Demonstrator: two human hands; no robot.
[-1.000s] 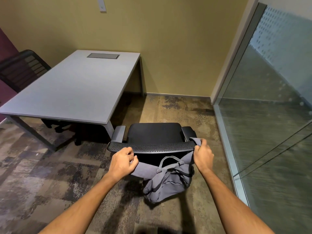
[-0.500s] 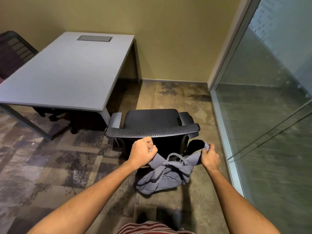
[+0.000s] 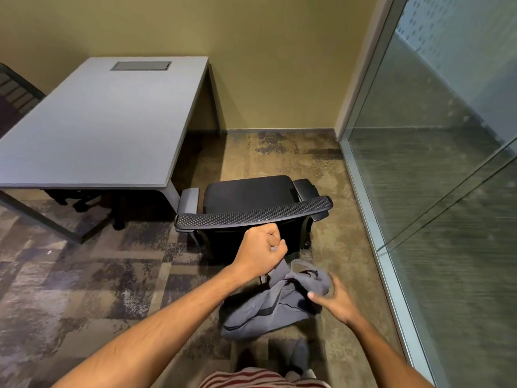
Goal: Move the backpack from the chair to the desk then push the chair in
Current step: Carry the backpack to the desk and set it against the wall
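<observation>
The left hand [image 3: 261,250] is balled into a fist, its fingers [image 3: 272,236] clenched around a strap or fold of the grey backpack [image 3: 268,306]; a sliver of grey fabric shows between the knuckles. The right hand [image 3: 334,299] is spread, fingers [image 3: 314,296] released and reaching toward the right side of the backpack, the thumb tip just at the fabric; whether it touches cannot be told.

The backpack hangs limp from the left fist, behind the chair [image 3: 251,208], and sags down toward the carpeted floor [image 3: 84,275]. Its top handle loop stands up between the two hands. Its lower edge lies low, near the person's feet; whether it rests on the carpet is unclear.

The chair is black with a mesh backrest rail seen from above, a bare seat pad and grey armrests. It stands just off the near right corner of the desk [image 3: 98,130], its left armrest close to the desk leg. The desk top is grey with a rectangular cable hatch [image 3: 140,66] at its far end. A second dark chair [image 3: 16,91] sits at the desk's far left side. A glass partition [image 3: 447,163] runs along the right, and a yellow-green wall [image 3: 265,51] closes the back.
</observation>
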